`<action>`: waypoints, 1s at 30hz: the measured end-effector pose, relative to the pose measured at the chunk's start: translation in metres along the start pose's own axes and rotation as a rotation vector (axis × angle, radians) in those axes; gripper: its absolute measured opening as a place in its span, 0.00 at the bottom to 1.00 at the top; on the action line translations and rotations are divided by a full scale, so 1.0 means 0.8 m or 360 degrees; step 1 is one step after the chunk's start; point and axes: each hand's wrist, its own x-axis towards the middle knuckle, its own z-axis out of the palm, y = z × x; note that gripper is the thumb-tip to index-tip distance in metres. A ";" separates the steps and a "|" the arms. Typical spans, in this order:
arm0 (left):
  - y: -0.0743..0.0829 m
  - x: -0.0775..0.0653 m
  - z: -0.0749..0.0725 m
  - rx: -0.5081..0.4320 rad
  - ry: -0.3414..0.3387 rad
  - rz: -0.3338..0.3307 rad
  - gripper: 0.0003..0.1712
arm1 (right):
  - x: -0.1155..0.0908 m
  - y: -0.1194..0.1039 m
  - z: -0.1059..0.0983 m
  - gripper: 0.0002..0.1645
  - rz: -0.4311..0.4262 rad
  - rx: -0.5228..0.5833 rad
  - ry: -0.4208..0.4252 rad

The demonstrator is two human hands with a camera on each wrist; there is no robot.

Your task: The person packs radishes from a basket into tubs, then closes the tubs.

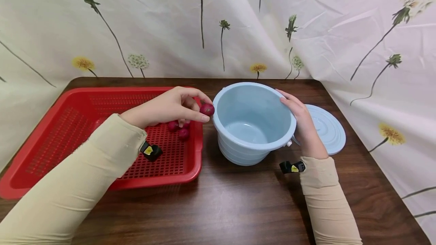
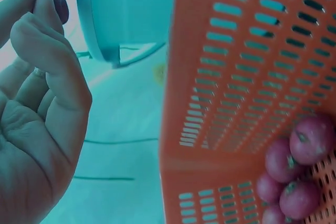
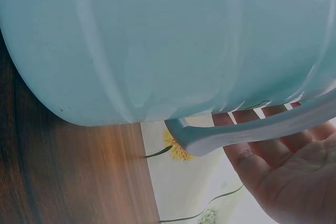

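In the head view, my left hand (image 1: 180,105) pinches a small red radish (image 1: 207,109) between thumb and fingers, just left of the bucket's rim. A light blue bucket (image 1: 245,150) stands on the table, its mouth facing up and toward me; I see nothing inside it. My right hand (image 1: 301,120) holds the bucket's right side at the rim. From the right wrist view, those fingers lie behind the bucket's handle (image 3: 236,136), along the outer wall. Below the left hand, more radishes (image 2: 300,199) lie together in the red basket (image 1: 199,154).
A light blue round lid (image 1: 328,129) lies on the table right of the bucket, partly behind my right hand. The dark wooden table (image 1: 225,207) runs back to a flower-print cloth (image 1: 163,22). The basket's slotted wall stands between the radishes and the bucket.
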 end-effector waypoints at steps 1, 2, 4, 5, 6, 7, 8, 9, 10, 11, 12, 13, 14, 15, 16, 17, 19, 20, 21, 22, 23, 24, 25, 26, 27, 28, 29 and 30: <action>0.001 0.001 0.001 0.0009 0.0006 0.0004 0.23 | 0.000 0.000 0.000 0.31 0.0000 0.0007 -0.0004; 0.003 0.001 0.003 0.0014 0.0013 0.0005 0.23 | -0.001 0.000 0.000 0.31 -0.0004 0.0011 -0.0006; 0.006 0.004 0.006 0.0021 0.0016 0.0012 0.24 | -0.001 0.001 0.000 0.31 -0.0007 0.0016 -0.0008; 0.006 0.005 0.008 0.0015 0.0016 0.0013 0.24 | -0.001 0.001 -0.001 0.31 -0.0008 0.0016 -0.0006; 0.007 0.007 0.010 0.0001 0.0014 0.0009 0.24 | -0.002 0.002 -0.001 0.31 -0.0007 0.0015 -0.0007; 0.008 0.008 0.011 -0.0016 0.0010 0.0008 0.24 | -0.002 0.002 -0.001 0.31 -0.0008 0.0013 -0.0008; 0.008 0.010 0.013 -0.0032 0.0007 0.0009 0.24 | -0.002 0.002 -0.001 0.31 -0.0011 0.0012 -0.0010; 0.008 0.011 0.014 -0.0044 0.0007 0.0008 0.24 | -0.002 0.002 -0.002 0.31 -0.0012 0.0011 -0.0012; 0.008 0.012 0.015 -0.0058 0.0006 0.0007 0.24 | -0.002 0.002 -0.001 0.31 -0.0014 0.0015 -0.0018; 0.008 0.012 0.016 -0.0067 0.0008 0.0006 0.24 | -0.002 0.002 -0.001 0.31 -0.0014 0.0016 -0.0021; 0.009 0.012 0.017 -0.0068 0.0011 0.0004 0.24 | -0.002 0.001 -0.001 0.31 -0.0016 0.0016 -0.0024; 0.010 0.012 0.017 -0.0067 0.0014 0.0002 0.24 | -0.002 0.001 0.000 0.31 -0.0019 0.0019 -0.0026; 0.011 0.012 0.017 -0.0060 0.0018 0.0000 0.24 | -0.002 0.001 0.000 0.31 -0.0021 0.0022 -0.0027; 0.012 0.012 0.017 -0.0051 0.0023 0.0000 0.24 | -0.001 0.000 0.000 0.31 -0.0022 0.0024 -0.0027; 0.012 0.013 0.017 -0.0045 0.0027 -0.0002 0.24 | -0.001 0.000 0.001 0.31 -0.0024 0.0026 -0.0028; 0.013 0.013 0.018 -0.0037 0.0028 -0.0002 0.24 | -0.001 0.000 0.001 0.31 -0.0025 0.0024 -0.0026; 0.015 0.015 0.019 -0.0025 0.0024 -0.0002 0.24 | -0.001 0.000 0.000 0.31 -0.0024 0.0022 -0.0026; 0.016 0.016 0.019 -0.0020 0.0019 0.0001 0.24 | -0.001 0.001 0.000 0.31 -0.0022 0.0019 -0.0022; 0.016 0.017 0.020 -0.0016 0.0014 0.0007 0.24 | -0.001 0.001 0.000 0.31 -0.0022 0.0015 -0.0019; 0.017 0.018 0.021 -0.0015 0.0007 0.0012 0.24 | -0.001 0.001 -0.001 0.31 -0.0022 0.0013 -0.0019; 0.018 0.019 0.022 -0.0012 0.0000 0.0019 0.24 | -0.001 0.002 -0.001 0.31 -0.0022 0.0011 -0.0015; 0.018 0.020 0.023 -0.0004 -0.0004 0.0028 0.24 | -0.001 0.002 -0.001 0.31 -0.0022 0.0009 -0.0015; 0.018 0.021 0.023 0.0002 -0.0008 0.0032 0.24 | -0.001 0.002 -0.002 0.31 -0.0023 0.0008 -0.0015; 0.019 0.021 0.024 0.0011 -0.0010 0.0039 0.23 | 0.000 0.003 -0.002 0.31 -0.0026 0.0010 -0.0018; 0.019 0.022 0.024 0.0023 -0.0010 0.0043 0.23 | 0.000 0.003 -0.002 0.31 -0.0031 0.0013 -0.0022; 0.020 0.023 0.025 0.0031 -0.0009 0.0044 0.23 | 0.000 0.003 -0.002 0.31 -0.0033 0.0015 -0.0024; 0.020 0.023 0.025 0.0041 -0.0005 0.0044 0.23 | 0.000 0.003 -0.001 0.31 -0.0034 0.0016 -0.0024; 0.020 0.024 0.025 0.0050 0.0001 0.0047 0.23 | 0.001 0.003 -0.001 0.31 -0.0037 0.0017 -0.0027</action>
